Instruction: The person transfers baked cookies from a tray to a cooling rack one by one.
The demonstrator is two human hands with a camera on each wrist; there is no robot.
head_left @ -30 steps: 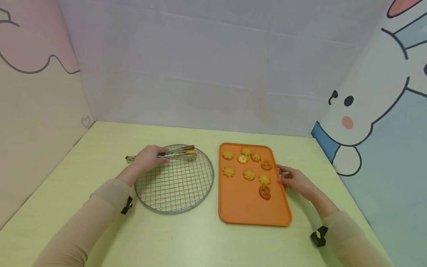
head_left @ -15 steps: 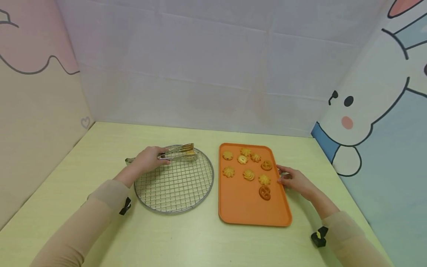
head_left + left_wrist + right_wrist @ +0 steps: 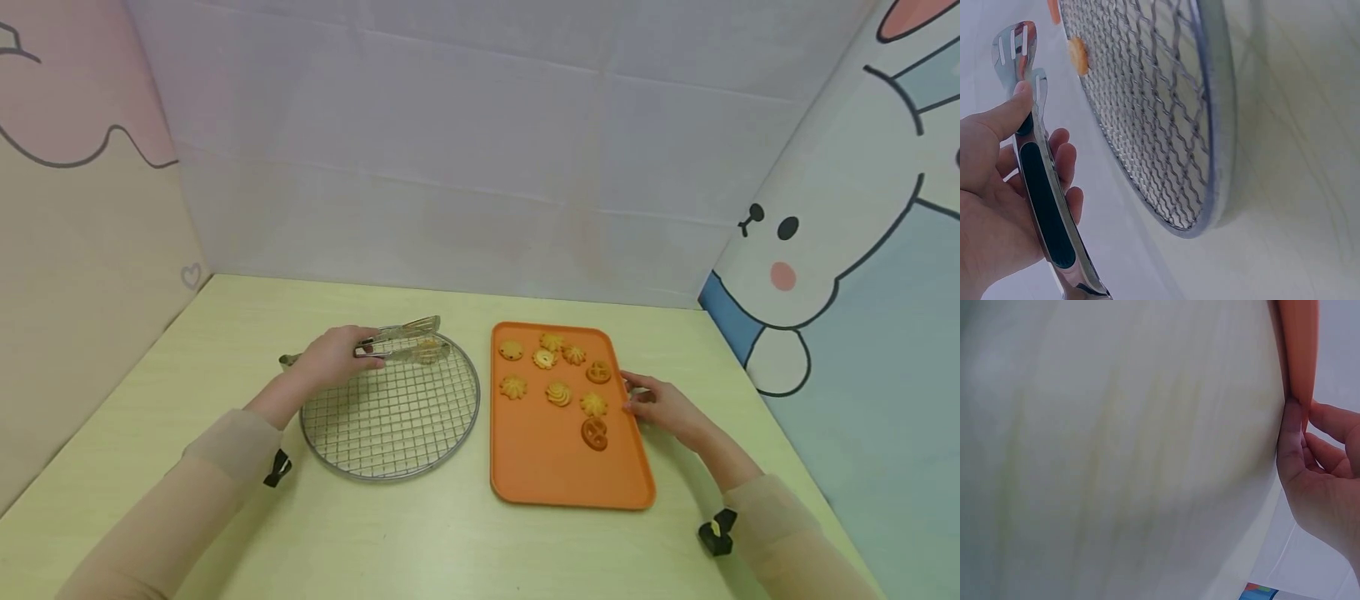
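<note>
My left hand [image 3: 339, 353] grips metal tongs [image 3: 401, 340] over the far side of a round wire rack [image 3: 390, 417]. The tongs' blades stand apart, and one small cookie [image 3: 429, 350] lies on the rack between them. In the left wrist view my thumb presses the tongs [image 3: 1041, 187], and the cookie [image 3: 1077, 55] sits on the rack's mesh [image 3: 1166, 125] beyond the blades. My right hand [image 3: 647, 400] holds the right rim of an orange tray [image 3: 555, 475] with several cookies [image 3: 558, 392] on it. In the right wrist view my right hand [image 3: 1310, 444] pinches the tray's rim [image 3: 1300, 344].
Rack and tray lie side by side on a pale yellow-green table [image 3: 420, 550]. Panel walls with cartoon drawings close in the table at the back, left and right. A black clip sits on each beige sleeve.
The tongs' blades have spread apart, and the cookie they held now lies on the rack. My right hand has stayed at the tray's rim.
</note>
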